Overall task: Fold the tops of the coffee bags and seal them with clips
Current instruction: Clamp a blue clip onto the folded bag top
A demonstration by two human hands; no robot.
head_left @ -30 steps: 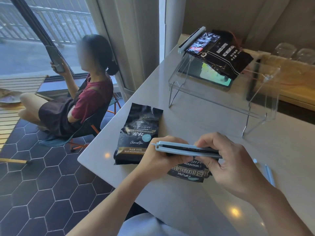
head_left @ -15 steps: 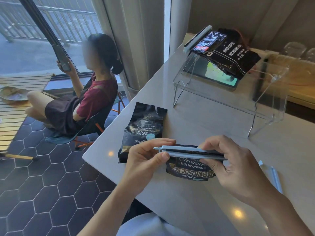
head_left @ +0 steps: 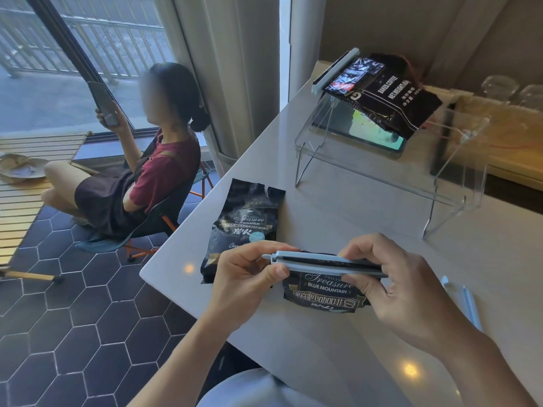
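A black Blue Mountain coffee bag lies in front of me with a long pale blue clip clamped across its folded top. My left hand pinches the clip's left end between thumb and fingers. My right hand grips the clip's right end and the bag beneath it. A second black coffee bag lies flat to the left with its top unfolded and torn. A third black bag, with a clip on its top, rests on the clear stand.
A clear acrylic stand with a lit phone under it stands at the back of the white table. Another pale blue clip lies at the right. A seated person is on the left beyond the table corner.
The clipped bag has come a little further out from under my hands, showing more of its label. My left thumb has moved along the clip's left end.
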